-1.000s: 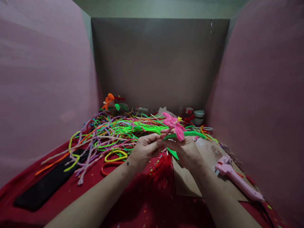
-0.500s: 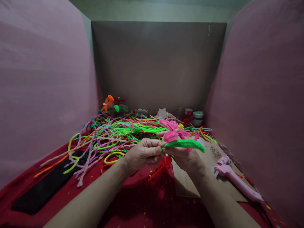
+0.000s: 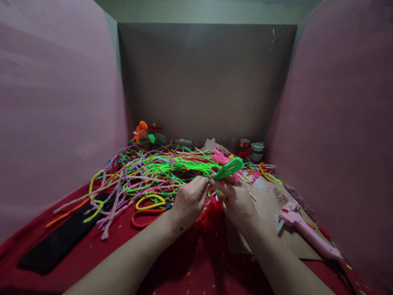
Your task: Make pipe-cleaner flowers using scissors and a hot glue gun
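Note:
Both my hands meet over the middle of the table around a pipe-cleaner flower. Its pink petals (image 3: 220,156) show beyond my fingers, partly covered by a green pipe-cleaner leaf (image 3: 229,168) that points up and to the right. The fingers of my left hand (image 3: 192,199) are pinched at the leaf's base, by the stem. My right hand (image 3: 238,200) is closed around the flower from the other side, its thumb near the same spot. Most of the stem is hidden by my hands. Scissors (image 3: 147,212) with yellow and red handles lie left of my left wrist.
A heap of coloured pipe cleaners (image 3: 166,164) spreads behind my hands. On the right, a pink glue gun (image 3: 302,229) rests on a brown board (image 3: 270,213). A black flat item (image 3: 61,241) lies left. An orange flower (image 3: 141,131) and a lidded cup (image 3: 257,150) stand at the back.
The green leaf has swung from lying out to the right to pointing upward, now covering more of the pink petals. My left hand has turned, and more of the scissors shows.

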`<state>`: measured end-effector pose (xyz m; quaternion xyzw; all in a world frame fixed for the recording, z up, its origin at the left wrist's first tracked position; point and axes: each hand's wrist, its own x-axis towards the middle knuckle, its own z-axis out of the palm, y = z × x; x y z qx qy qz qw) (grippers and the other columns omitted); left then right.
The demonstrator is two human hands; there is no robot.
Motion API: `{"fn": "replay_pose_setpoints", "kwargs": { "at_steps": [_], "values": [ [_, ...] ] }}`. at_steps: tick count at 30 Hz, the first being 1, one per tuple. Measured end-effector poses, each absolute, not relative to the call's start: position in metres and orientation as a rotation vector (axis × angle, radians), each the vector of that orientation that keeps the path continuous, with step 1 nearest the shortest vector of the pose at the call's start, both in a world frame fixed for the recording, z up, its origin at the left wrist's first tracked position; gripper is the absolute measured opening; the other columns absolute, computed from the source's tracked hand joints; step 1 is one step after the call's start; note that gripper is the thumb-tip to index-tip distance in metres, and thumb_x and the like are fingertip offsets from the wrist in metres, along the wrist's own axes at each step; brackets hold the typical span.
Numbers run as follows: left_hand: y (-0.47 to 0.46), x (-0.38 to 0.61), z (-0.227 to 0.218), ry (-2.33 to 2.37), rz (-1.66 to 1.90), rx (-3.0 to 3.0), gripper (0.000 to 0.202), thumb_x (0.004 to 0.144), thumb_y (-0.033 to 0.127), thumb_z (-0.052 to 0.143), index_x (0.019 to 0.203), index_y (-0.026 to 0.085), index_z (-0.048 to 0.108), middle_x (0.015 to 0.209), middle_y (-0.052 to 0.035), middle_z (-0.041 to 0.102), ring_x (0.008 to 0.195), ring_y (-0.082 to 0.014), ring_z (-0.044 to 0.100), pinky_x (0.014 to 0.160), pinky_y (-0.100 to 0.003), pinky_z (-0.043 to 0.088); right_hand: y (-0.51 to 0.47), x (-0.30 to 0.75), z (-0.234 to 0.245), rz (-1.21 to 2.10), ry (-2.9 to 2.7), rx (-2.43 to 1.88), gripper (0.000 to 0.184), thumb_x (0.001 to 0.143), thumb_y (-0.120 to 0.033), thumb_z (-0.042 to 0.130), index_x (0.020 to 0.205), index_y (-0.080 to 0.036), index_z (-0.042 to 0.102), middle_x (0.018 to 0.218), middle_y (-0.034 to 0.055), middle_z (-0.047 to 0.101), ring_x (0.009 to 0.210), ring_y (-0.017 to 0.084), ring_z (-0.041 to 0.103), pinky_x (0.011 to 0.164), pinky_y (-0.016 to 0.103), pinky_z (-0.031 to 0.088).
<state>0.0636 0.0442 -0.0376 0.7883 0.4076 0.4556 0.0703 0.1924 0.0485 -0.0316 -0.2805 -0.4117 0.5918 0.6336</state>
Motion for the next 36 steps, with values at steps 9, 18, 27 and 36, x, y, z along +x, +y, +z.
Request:
{"fn": "replay_pose_setpoints", "kwargs": {
  "at_steps": [9, 18, 27, 36],
  "values": [
    [0.04, 0.065, -0.021, 1.092, 1.286, 1.742, 0.02, 0.079, 0.03, 0.054, 0.068, 0.015, 0.06, 0.057, 0.0041, 0.042, 0.052, -0.0077, 0.033, 0.049, -0.02, 0.027, 0.05, 0.198, -0.025, 1.359, -1.119, -0.625, 0.018, 0.053, -0.02, 0.077, 0.07, -0.021, 0.073, 0.055, -0.0032, 0.06, 0.052, 0.01, 0.046, 0.055, 0.025, 0.04],
    [0.04, 0.063, -0.015, 0.774, 1.104, 1.341, 0.024, 0.073, 0.033, 0.063, 0.062, 0.013, 0.054, 0.048, 0.0072, 0.035, 0.04, -0.0027, 0.025, 0.04, -0.019, 0.016, 0.057, 0.219, -0.019, 1.339, -1.418, -0.6, 0.016, 0.064, -0.024, 0.072, 0.08, -0.022, 0.074, 0.074, 0.0005, 0.07, 0.071, 0.016, 0.06, 0.072, 0.03, 0.046],
    [0.043, 0.058, -0.029, 0.398, 0.817, 1.144, 0.028, 0.07, 0.038, 0.066, 0.064, 0.013, 0.056, 0.042, 0.007, 0.039, 0.031, -0.0004, 0.017, 0.034, -0.018, 0.017, 0.053, 0.224, -0.018, 1.472, -1.544, -0.468, 0.015, 0.068, -0.024, 0.07, 0.083, -0.022, 0.073, 0.07, 0.0004, 0.066, 0.066, 0.015, 0.057, 0.07, 0.032, 0.046],
    [0.039, 0.066, -0.022, 0.908, 1.226, 1.715, 0.018, 0.083, 0.03, 0.05, 0.079, 0.014, 0.059, 0.059, 0.0022, 0.049, 0.05, -0.0071, 0.041, 0.048, -0.02, 0.033, 0.057, 0.202, -0.034, 1.336, -1.23, -0.506, 0.011, 0.068, -0.022, 0.068, 0.078, -0.02, 0.071, 0.069, -0.0012, 0.062, 0.059, 0.011, 0.048, 0.057, 0.024, 0.039]
  ]
}}
